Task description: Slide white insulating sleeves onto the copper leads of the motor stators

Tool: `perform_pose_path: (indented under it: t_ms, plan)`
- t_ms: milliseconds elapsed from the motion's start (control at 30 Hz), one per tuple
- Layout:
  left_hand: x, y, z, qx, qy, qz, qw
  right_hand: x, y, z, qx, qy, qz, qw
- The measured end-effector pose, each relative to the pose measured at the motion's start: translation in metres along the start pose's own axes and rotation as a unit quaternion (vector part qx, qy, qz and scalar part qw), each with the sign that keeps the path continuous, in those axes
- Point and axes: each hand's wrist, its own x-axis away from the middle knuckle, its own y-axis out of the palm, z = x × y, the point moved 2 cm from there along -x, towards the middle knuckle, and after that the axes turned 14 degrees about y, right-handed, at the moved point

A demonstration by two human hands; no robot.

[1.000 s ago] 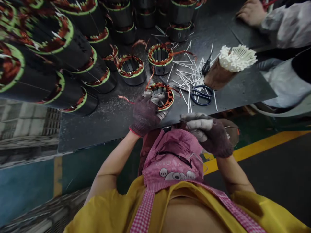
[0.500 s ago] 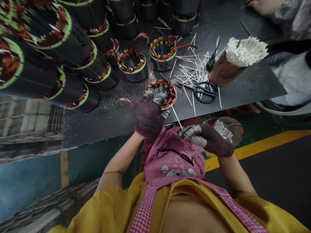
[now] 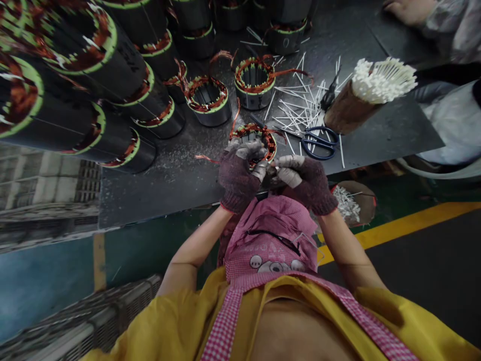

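A motor stator [image 3: 263, 138] with copper windings and a green rim sits at the near edge of the dark table [image 3: 169, 175]. My gloved left hand [image 3: 238, 173] grips its near rim, fingers curled over it. My gloved right hand [image 3: 304, 180] is closed beside the left, fingertips pinched at the stator's near side; what it pinches is hidden. Loose copper wire [image 3: 206, 159] trails left from the stator.
Two more stators [image 3: 208, 98] [image 3: 255, 80] stand behind. Stacks of stators [image 3: 75, 75] fill the left. Blue scissors [image 3: 317, 142], scattered white sticks [image 3: 296, 105] and a brown cup of white sticks [image 3: 376, 85] lie right. A container of sticks [image 3: 353, 203] sits below the table edge. Another person's hand [image 3: 404, 10] is at the far right.
My right hand rose from below the table edge, where it held a white stick, to the stator beside my left hand. The left hand stayed on the stator.
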Motion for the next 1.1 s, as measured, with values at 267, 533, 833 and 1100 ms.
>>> perform_pose_path:
  t_ms: [267, 533, 833, 1100]
  plan:
    - [-0.003, 0.003, -0.003, 0.035, 0.054, -0.007, 0.998, -0.007, -0.003, 0.007, 0.012, -0.028, 0.014, 0.999]
    - [-0.005, 0.0, -0.001, 0.014, 0.068, -0.03, 0.997, -0.007, -0.008, -0.001, 0.058, -0.065, 0.004, 0.996]
    - [-0.005, 0.001, -0.004, 0.019, 0.038, -0.061, 0.997, -0.02, -0.005, -0.001, 0.151, -0.009, -0.015, 0.988]
    - [-0.006, -0.005, -0.008, 0.007, 0.059, -0.111, 0.992, -0.023, -0.007, -0.001, 0.242, -0.013, 0.005, 0.97]
